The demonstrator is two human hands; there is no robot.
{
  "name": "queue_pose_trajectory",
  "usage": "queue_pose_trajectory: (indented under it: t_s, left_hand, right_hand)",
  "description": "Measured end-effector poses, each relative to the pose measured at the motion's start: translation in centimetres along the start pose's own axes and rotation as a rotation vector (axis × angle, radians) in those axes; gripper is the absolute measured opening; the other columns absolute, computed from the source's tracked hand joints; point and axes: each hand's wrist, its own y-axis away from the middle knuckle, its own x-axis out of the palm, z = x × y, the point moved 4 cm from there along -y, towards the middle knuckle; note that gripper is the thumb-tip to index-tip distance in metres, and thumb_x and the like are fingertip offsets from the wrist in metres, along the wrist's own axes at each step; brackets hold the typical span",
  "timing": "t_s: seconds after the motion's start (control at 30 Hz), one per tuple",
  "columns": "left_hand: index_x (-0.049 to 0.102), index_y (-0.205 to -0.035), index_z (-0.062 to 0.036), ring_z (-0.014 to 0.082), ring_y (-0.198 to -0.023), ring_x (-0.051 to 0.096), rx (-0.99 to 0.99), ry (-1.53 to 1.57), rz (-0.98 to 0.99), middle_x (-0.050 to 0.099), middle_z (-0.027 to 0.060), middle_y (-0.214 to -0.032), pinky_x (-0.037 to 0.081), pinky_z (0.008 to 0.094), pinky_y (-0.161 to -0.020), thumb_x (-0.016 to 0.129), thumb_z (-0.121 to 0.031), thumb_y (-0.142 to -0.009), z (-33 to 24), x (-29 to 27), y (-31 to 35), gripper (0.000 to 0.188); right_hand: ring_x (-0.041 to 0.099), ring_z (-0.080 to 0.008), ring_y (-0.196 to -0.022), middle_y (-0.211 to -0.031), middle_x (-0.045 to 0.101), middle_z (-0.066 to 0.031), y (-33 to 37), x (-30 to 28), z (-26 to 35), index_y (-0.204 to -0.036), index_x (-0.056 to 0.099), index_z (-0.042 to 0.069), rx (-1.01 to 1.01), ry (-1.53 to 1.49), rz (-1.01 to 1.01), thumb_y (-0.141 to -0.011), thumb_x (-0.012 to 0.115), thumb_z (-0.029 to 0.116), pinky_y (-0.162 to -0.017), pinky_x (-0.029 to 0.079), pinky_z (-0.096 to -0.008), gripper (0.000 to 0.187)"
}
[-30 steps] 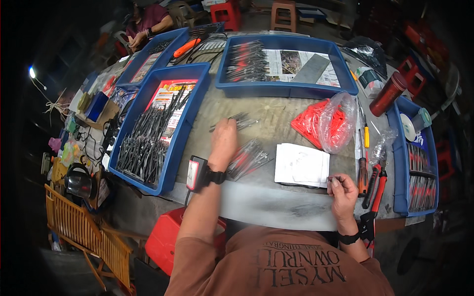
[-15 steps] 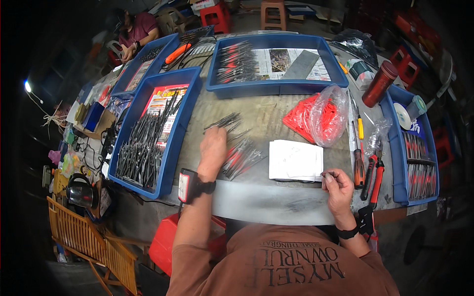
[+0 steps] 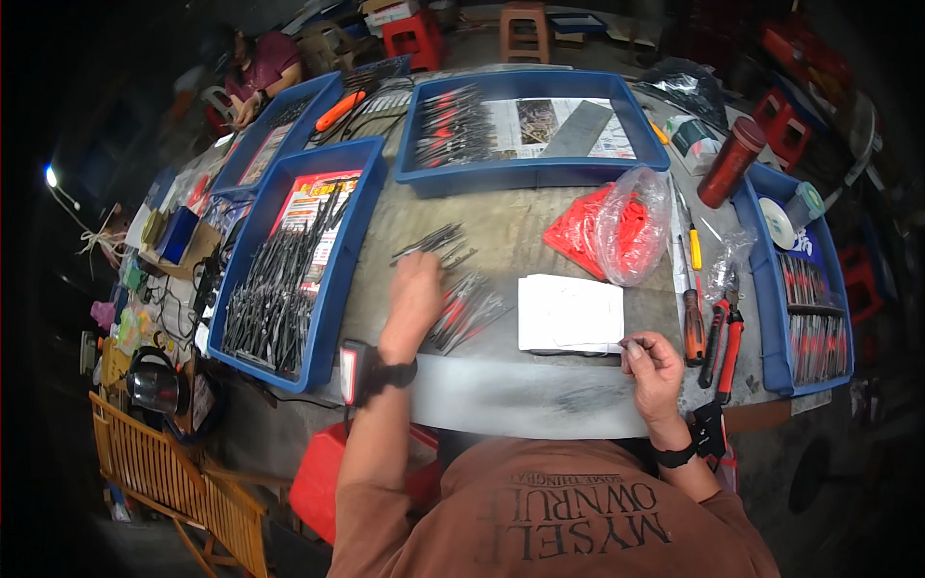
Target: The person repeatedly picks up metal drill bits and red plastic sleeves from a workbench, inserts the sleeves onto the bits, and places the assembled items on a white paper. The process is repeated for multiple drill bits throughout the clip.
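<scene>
My left hand (image 3: 416, 297) is palm down at the near end of a loose bunch of thin dark sticks (image 3: 441, 241); its fingertips are hidden beneath it. Just right of that hand lies a second bunch, slender grey and red pieces (image 3: 467, 313). My right hand (image 3: 657, 369) rests by the lower right corner of a stack of white paper sheets (image 3: 568, 313). Its thumb and forefinger are pressed together, with something small and dark at the tips that I cannot make out.
Blue trays of dark sticks stand at left (image 3: 364, 207) and back (image 3: 540, 175). A bag of red pieces (image 3: 617, 226) lies beyond the paper. Toward the right are a screwdriver (image 3: 694, 332), pliers (image 3: 730, 356), a red flask (image 3: 732, 162) and another blue tray (image 3: 819, 380).
The whole view has shifted slightly. Both hands keep nearly the same places, the left at the dark sticks and the right by the paper corner.
</scene>
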Motion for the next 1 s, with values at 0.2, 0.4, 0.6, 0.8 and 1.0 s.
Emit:
queue_pose_trajectory:
  t_s: [0.2, 0.4, 0.6, 0.8, 1.0]
  left_hand:
    - [0.055, -0.081, -0.0008, 0.0299, -0.068, 0.054, 0.043, 0.361, 0.002, 0.056, 0.0143, -0.072, 0.043, 0.0357, -0.061, 0.057, -0.004, -0.078, -7.2, -2.8, 1.8, 0.004]
    - [0.06, -0.091, 0.0015, 0.0276, -0.069, 0.058, 0.208, 0.663, 0.121, 0.06, 0.0143, -0.077, 0.046, 0.0319, -0.062, 0.062, -0.001, -0.076, -14.8, -1.9, 4.9, 0.015]
    - [0.062, -0.089, 0.0038, 0.0192, -0.064, 0.057, 0.062, 0.716, 0.355, 0.061, 0.0123, -0.074, 0.044, 0.0272, -0.059, 0.062, -0.002, -0.078, -14.8, 0.0, 5.7, 0.013]
    - [0.062, -0.088, 0.003, 0.0055, -0.065, 0.049, -0.122, 0.87, 0.426, 0.058, -0.0004, -0.071, 0.042, 0.02, -0.059, 0.063, -0.004, -0.08, -13.6, 0.9, 6.5, 0.01]
    - [0.063, -0.09, 0.0028, 0.0039, -0.067, 0.048, -0.197, 0.95, 0.472, 0.057, -0.0033, -0.073, 0.041, 0.0179, -0.061, 0.061, -0.003, -0.082, -13.3, 1.7, 7.0, 0.01]
  right_hand:
    - [0.052, -0.007, -0.075, -0.087, 0.058, -0.0018, -0.7, 0.6, -0.1, -0.103, 0.055, -0.001, 0.024, -0.007, 0.005, -0.085, 0.054, 0.006, -0.067, 0.044, -0.021, 0.019]
    - [0.049, -0.0051, -0.07, -0.083, 0.054, -0.0001, -1.4, 2.7, 0.9, -0.104, 0.052, -0.001, 0.041, -0.159, 0.073, -0.085, 0.06, 0.012, -0.064, 0.041, -0.018, 0.025]
    - [0.05, -0.0038, -0.077, -0.085, 0.057, 0.0008, -3.0, 1.2, 2.8, -0.097, 0.058, -0.001, -0.008, 0.093, 0.201, -0.084, 0.06, 0.01, -0.066, 0.041, -0.0181, 0.017]
    - [0.055, -0.0113, -0.079, -0.087, 0.06, -0.0056, -11.4, -3.1, 3.8, -0.094, 0.061, 0.001, -0.199, 0.53, -0.001, -0.082, 0.059, 0.013, -0.068, 0.044, -0.0246, 0.017]
    - [0.054, -0.0286, -0.085, -0.082, 0.058, -0.0113, -16.0, -1.7, 1.1, -0.088, 0.065, 0.01, -0.539, 1.415, 0.079, -0.071, 0.053, 0.005, -0.073, 0.041, -0.041, 0.021]
